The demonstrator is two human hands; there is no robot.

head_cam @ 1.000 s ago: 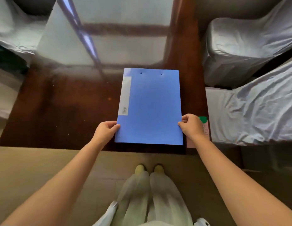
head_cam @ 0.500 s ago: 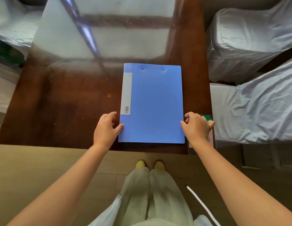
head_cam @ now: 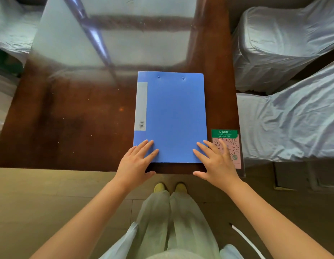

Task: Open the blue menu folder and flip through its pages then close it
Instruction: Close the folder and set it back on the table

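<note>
Lying closed and flat on the dark glossy surface [head_cam: 72, 113], the blue menu folder [head_cam: 171, 116] is seen near the 6 o'clock edge, its pale spine label at 9 o'clock and two rivets at 12 o'clock. The left hand [head_cam: 137, 163] is laid flat over the folder's 7 o'clock corner, fingers spread, nothing held in its grip. The right hand [head_cam: 216, 161] is laid flat over the 5 o'clock corner, fingers likewise spread wide, nothing held. A pink and green QR card [head_cam: 227, 144] is noted just beside the folder at 3 o'clock, partly covered by the right hand.
</note>
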